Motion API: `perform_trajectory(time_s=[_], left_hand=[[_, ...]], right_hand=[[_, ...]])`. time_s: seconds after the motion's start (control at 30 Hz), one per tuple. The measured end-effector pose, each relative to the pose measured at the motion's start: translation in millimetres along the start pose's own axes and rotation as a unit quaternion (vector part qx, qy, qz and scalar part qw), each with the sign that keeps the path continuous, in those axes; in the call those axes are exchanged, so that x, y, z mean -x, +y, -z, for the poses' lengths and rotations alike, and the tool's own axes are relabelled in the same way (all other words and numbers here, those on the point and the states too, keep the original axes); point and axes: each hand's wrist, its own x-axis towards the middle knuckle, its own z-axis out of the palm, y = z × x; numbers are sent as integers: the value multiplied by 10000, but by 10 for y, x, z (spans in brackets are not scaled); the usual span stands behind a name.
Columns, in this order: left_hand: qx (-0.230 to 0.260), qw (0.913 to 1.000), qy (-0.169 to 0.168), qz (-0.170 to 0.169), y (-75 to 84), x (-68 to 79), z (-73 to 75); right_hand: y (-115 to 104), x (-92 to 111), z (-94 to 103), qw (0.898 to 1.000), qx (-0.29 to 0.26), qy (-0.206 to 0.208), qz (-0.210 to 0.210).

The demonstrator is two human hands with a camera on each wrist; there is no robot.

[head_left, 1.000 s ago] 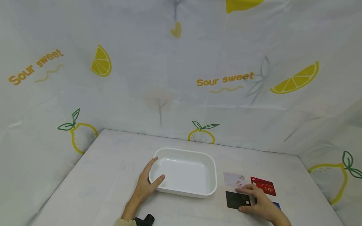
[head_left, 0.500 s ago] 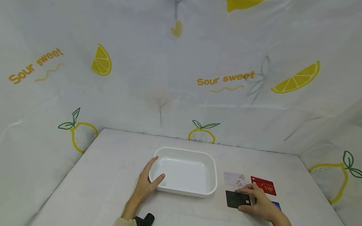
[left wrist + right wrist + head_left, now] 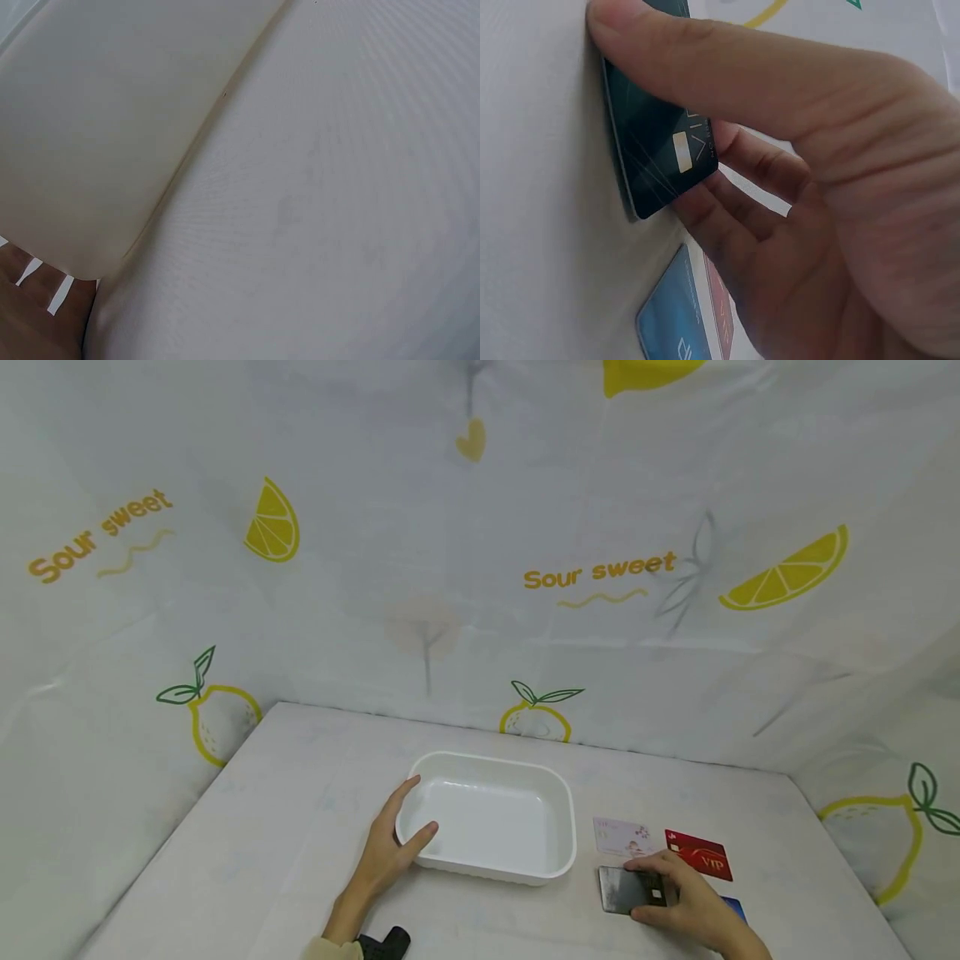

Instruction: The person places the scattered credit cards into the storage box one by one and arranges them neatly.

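A white rectangular tray (image 3: 487, 818) stands on the table with nothing in it. My left hand (image 3: 381, 858) holds its left end, thumb over the front corner of the rim and a finger at the back corner. In the left wrist view, the fingers reach in at the lower edge of the tray's wall (image 3: 112, 127). Right of the tray, my right hand (image 3: 693, 897) pinches a black VIP card (image 3: 621, 890) by its long edges. The card is tilted and catches the light. In the right wrist view, the thumb crosses the black card (image 3: 649, 150).
A pale pink card with flowers (image 3: 621, 835) lies behind the black one. Beside it is a red VIP card (image 3: 702, 856). A blue card (image 3: 735, 907) lies partly hidden behind my right hand. A lemon-print curtain (image 3: 420, 568) encloses the table (image 3: 247, 843).
The black card has tilted in my right hand, and its face now shines grey where it looked plain dark before. My left hand and the tray have stayed put.
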Motion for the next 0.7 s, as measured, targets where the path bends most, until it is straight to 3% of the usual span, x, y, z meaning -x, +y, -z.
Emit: perform_trajectory(time_s=[0.37,0.7], left_hand=[[-5,10000,16,-16,-4,-2,-2],[-61,10000,44,-20,-4,0,2]], right_hand=[[-17,-12,9,9986,-282,-163,-421],[-3,-8,6,9988,-391,-123,-268]])
